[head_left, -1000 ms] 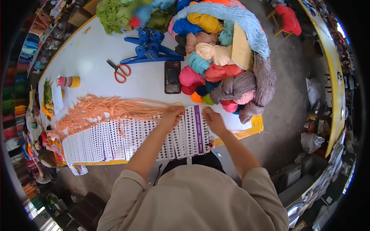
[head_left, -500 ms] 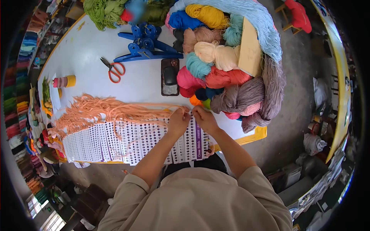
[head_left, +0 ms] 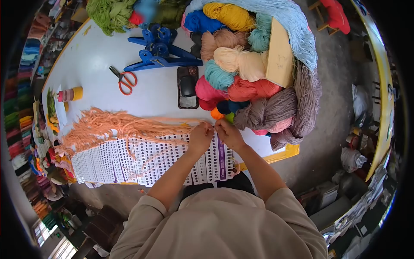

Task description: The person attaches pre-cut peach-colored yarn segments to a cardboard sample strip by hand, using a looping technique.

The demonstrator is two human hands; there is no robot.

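My left hand (head_left: 201, 137) and my right hand (head_left: 227, 133) meet fingertip to fingertip over the top edge of a row of white punched cards (head_left: 142, 159) laid along the near table edge. Both pinch the end of a strand of peach yarn (head_left: 125, 127). The rest of that yarn fans out to the left in a loose bundle across the cards. One card with a purple stripe (head_left: 221, 157) lies under my right wrist.
A heap of coloured yarn skeins (head_left: 254, 69) fills the table's right end, with a cardboard piece (head_left: 279, 54) on it. A black phone (head_left: 187, 86), orange-handled scissors (head_left: 124, 80), a blue winder (head_left: 159, 52) and a tape roll (head_left: 71, 93) lie on the white table (head_left: 99, 52).
My hands came together from apart and now pinch the peach strand at the cards' top edge. The view shifted slightly; little moved in the last half second.
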